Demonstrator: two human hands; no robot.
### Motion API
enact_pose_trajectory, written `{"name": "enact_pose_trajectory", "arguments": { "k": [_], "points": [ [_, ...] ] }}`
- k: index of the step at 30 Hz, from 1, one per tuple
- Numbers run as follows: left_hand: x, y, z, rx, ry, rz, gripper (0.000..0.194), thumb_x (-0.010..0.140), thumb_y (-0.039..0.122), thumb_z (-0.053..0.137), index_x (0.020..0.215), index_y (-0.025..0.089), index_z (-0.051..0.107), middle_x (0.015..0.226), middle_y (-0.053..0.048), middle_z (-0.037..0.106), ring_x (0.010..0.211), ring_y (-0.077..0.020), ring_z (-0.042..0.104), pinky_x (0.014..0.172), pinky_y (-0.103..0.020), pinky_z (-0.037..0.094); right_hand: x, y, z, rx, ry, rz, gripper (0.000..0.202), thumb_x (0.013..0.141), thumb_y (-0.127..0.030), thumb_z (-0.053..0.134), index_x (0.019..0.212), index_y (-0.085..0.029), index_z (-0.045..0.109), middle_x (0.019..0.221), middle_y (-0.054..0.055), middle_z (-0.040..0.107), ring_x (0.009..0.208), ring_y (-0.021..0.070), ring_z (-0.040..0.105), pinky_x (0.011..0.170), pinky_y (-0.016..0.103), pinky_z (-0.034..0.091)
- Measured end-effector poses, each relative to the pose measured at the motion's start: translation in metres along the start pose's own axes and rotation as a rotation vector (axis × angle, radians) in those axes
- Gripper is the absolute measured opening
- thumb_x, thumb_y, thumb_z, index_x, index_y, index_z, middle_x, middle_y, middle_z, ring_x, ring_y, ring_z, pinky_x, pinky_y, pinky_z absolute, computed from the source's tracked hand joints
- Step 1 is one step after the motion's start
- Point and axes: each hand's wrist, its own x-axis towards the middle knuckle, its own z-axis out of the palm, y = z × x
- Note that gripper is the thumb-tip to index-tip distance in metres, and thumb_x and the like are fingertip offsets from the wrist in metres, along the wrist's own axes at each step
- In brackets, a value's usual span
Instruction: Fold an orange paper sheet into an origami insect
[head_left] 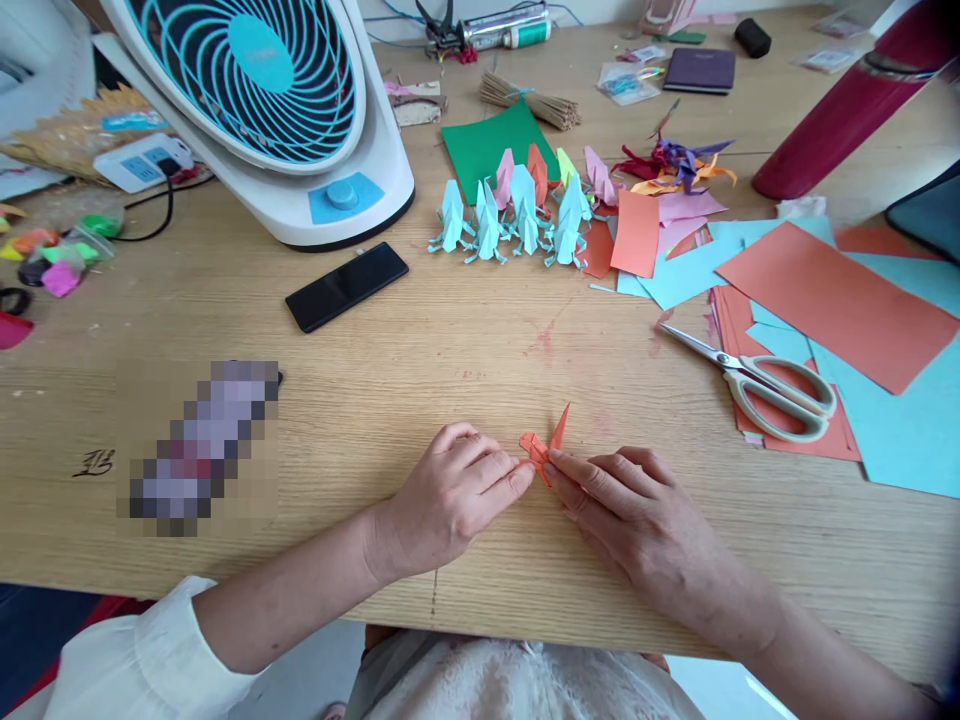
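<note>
Between my two hands, low over the front of the table, is a small folded orange paper figure (534,449) with one pointed strip sticking up. My left hand (459,490) pinches its left side with thumb and fingers. My right hand (628,508) grips the right side, fingertips closed on the folds. The underside of the paper is hidden by my fingers. Farther back stands a group of finished folded paper figures (526,218), light blue in front, with pink, orange and yellow-green ones behind.
Scissors (750,380) lie at the right on orange and blue paper sheets (892,400). A white fan (360,150) stands back left, a black phone (346,287) before it. A blurred-out object (202,450) lies left. A red flask (832,120) stands back right.
</note>
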Motion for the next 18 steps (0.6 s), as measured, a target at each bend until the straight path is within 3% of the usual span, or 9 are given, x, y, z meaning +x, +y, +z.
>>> {"name": "enact_pose_trajectory", "arguments": {
  "k": [8, 13, 18],
  "points": [
    [-0.002, -0.002, 0.0, -0.048, 0.023, -0.049, 0.029, 0.095, 0.014, 0.055, 0.122, 0.02, 0.064, 0.102, -0.005, 0.071, 0.095, -0.019, 0.058, 0.088, -0.038, 0.043, 0.004, -0.001, 0.001, 0.001, 0.023, 0.003, 0.042, 0.097, -0.01, 0.041, 0.137, -0.015, 0.055, 0.137, 0.012, 0.058, 0.094, 0.0237, 0.056, 0.089, 0.047, 0.046],
    [-0.013, -0.003, -0.004, -0.048, 0.031, -0.038, 0.033, 0.094, 0.012, 0.054, 0.126, 0.017, 0.061, 0.117, -0.007, 0.07, 0.104, -0.0205, 0.057, 0.093, -0.041, 0.044, 0.004, -0.002, 0.002, 0.027, 0.049, 0.035, 0.041, 0.096, -0.009, 0.044, 0.136, -0.016, 0.055, 0.133, 0.01, 0.06, 0.092, 0.0226, 0.056, 0.092, 0.045, 0.046],
    [-0.025, 0.006, -0.008, -0.01, 0.027, -0.169, 0.033, 0.093, 0.009, 0.051, 0.123, 0.019, 0.064, 0.121, -0.006, 0.068, 0.104, -0.0219, 0.056, 0.095, -0.043, 0.042, 0.006, -0.006, 0.002, 0.053, 0.084, 0.059, 0.037, 0.097, -0.01, 0.048, 0.132, -0.015, 0.058, 0.124, 0.01, 0.064, 0.093, 0.0222, 0.057, 0.087, 0.042, 0.048]
  ]
}}
